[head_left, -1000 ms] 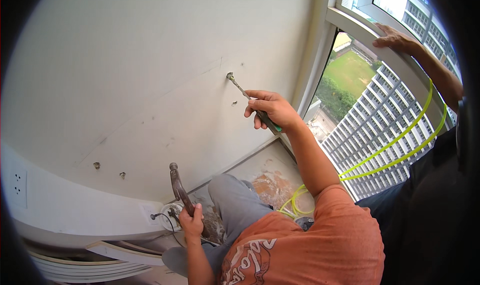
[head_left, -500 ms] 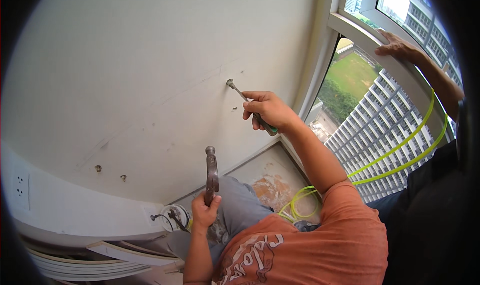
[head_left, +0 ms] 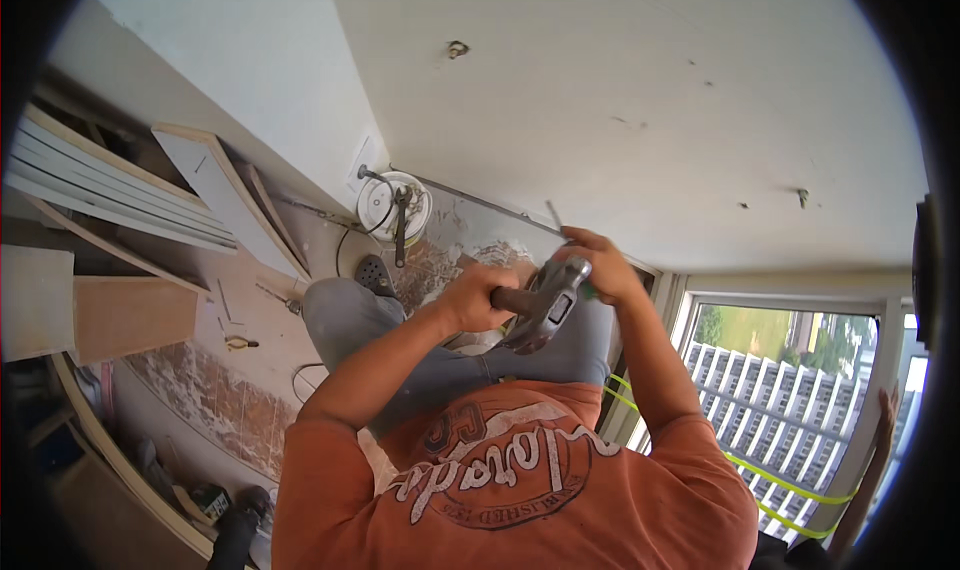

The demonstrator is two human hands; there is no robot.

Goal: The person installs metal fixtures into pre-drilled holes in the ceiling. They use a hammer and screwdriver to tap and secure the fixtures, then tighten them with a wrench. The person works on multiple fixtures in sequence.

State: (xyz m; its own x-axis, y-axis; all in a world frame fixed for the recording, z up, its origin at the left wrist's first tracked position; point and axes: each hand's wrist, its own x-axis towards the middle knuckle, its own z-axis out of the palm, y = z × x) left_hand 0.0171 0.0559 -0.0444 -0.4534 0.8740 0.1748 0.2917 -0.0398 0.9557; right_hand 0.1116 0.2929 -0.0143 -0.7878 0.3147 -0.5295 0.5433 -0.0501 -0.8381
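Over my lap, my left hand point(head_left: 478, 300) grips a claw hammer point(head_left: 548, 315) by its handle, close under the worn metal head. Just right of it, my right hand point(head_left: 603, 267) is closed around what looks like a screwdriver point(head_left: 554, 216). Its thin shaft points up past my fingers; the hammer head and my hand hide most of its handle. Both tools are away from the pale wall point(head_left: 600, 80), which bears a plugged hole point(head_left: 457, 49) and several smaller marks.
A white bucket point(head_left: 378, 208) holding an adjustable wrench point(head_left: 402, 226) stands in the corner. Boards and trim point(head_left: 225, 195) lean at left, near pliers point(head_left: 241, 343) on the dusty floor. A window point(head_left: 785, 390), yellow-green strap point(head_left: 790, 485) and another person's arm point(head_left: 872, 460) are at right.
The screwdriver has come away from the hole in the wall. Both hands are now close together over my lap, still holding their tools, and the view has swung left and down.
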